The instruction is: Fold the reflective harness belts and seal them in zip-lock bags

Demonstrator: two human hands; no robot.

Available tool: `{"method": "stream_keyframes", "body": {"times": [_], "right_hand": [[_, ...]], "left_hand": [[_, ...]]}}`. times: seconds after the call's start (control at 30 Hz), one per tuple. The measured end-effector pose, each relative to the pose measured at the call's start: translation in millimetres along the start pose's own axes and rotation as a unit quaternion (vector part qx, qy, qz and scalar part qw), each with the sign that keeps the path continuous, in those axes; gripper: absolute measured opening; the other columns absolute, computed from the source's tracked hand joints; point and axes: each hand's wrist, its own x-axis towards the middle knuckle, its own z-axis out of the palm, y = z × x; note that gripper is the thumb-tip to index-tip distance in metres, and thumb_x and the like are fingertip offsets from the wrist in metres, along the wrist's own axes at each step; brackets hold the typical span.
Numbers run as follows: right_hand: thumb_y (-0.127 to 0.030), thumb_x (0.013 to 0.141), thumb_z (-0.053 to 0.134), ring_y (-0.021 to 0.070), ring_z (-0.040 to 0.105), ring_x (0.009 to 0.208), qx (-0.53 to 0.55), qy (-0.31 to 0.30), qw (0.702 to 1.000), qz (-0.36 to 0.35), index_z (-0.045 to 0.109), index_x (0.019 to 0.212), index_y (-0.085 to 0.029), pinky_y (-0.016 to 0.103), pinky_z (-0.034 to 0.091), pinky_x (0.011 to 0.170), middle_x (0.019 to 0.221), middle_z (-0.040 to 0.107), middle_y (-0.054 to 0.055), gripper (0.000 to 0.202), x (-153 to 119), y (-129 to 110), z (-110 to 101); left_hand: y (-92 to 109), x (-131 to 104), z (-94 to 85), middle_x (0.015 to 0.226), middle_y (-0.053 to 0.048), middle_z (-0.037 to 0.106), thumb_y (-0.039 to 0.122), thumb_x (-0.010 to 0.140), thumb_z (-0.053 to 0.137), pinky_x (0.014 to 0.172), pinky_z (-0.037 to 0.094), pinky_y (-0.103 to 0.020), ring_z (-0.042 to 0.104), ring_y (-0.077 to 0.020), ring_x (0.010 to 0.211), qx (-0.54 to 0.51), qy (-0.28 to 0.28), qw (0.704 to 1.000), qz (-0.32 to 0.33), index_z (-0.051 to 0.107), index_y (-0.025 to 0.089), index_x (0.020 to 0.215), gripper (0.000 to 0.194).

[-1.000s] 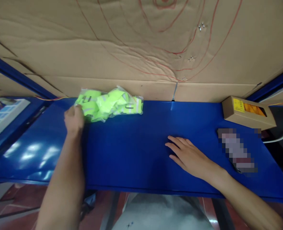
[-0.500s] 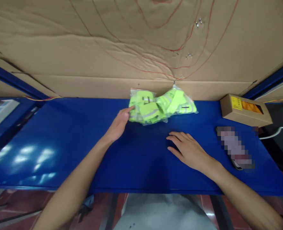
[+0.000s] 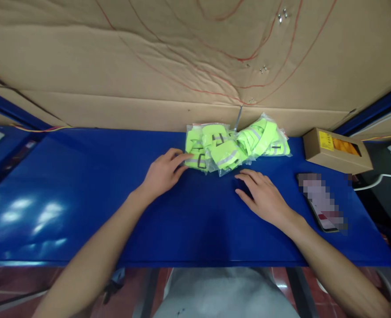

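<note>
Several clear plastic bags with folded neon-yellow reflective straps (image 3: 227, 152) lie bunched at the back of the blue table, against the cardboard wall. Grey stripes and black buckles show through the plastic. My left hand (image 3: 162, 174) is at the left end of the bunch; its index fingertip meets the edge of the leftmost bag (image 3: 195, 145), while the thumb stands apart below. My right hand (image 3: 263, 196) hovers or rests low over the table just in front of the bags, fingers spread and slightly curled, holding nothing.
A brown cardboard box (image 3: 337, 151) with a yellow label and orange contents sits at the back right. A phone (image 3: 323, 201), partly blurred out, lies in front of it. The cardboard wall (image 3: 132, 66) with red curved lines rises behind the blue table (image 3: 82, 176).
The bags are spread wider, with the leftmost one showing more and the rightmost shifted right. My left hand has turned and dropped slightly, its thumb now visible. The right hand stays nearly in place.
</note>
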Motion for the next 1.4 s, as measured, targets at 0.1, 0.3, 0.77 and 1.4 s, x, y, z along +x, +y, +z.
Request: {"method": "stream_keyframes", "body": {"times": [0.1,0.3,0.77,1.4], "right_hand": [[-0.037,0.106,0.045,0.0324,0.057,0.126,-0.009,-0.016,1.0,-0.014,0.056,0.139,-0.018,0.05,0.049,0.1,0.144,0.057,0.015,0.04,-0.9,-1.5,3.2],[-0.037,0.106,0.044,0.0335,0.056,0.127,-0.007,-0.011,1.0,-0.02,0.057,0.141,-0.019,0.052,0.049,0.1,0.145,0.057,0.015,0.041,-3.1,-2.3,5.2],[-0.065,0.101,0.044,0.0195,0.071,0.085,0.563,-0.138,0.814,0.043,0.061,0.123,-0.019,0.035,0.058,0.073,0.111,0.072,0.011,0.053,-3.5,-24.3,0.1],[-0.052,0.078,0.083,0.0111,0.059,0.061,0.623,-0.106,0.748,0.203,0.059,0.076,-0.018,0.024,0.046,0.057,0.069,0.066,-0.001,0.041,6.8,-19.4,8.1]], "left_hand": [[-10.0,-0.9,-13.1,0.127,-0.009,0.063,0.032,0.098,0.051,0.09,0.054,-0.037,0.064,-0.0261,0.114,0.018,-0.002,1.0,-0.019,0.062,0.029,0.133,0.037],[-25.2,-7.6,-53.1,0.102,-0.006,0.072,0.017,0.081,0.052,0.1,0.04,-0.054,0.063,-0.0289,0.103,0.09,0.081,0.985,-0.126,0.073,0.023,0.096,0.027],[19.6,-4.0,-41.2,0.056,-0.001,0.033,0.044,0.091,0.047,0.057,0.04,-0.036,0.04,-0.0177,0.056,-0.51,0.039,0.845,-0.155,0.029,0.024,0.061,0.04],[50.8,-10.8,-17.8,0.115,-0.008,0.062,0.02,0.094,0.055,0.095,0.048,-0.045,0.062,-0.0229,0.108,-0.165,0.1,0.981,0.034,0.069,0.023,0.099,0.016]]}}
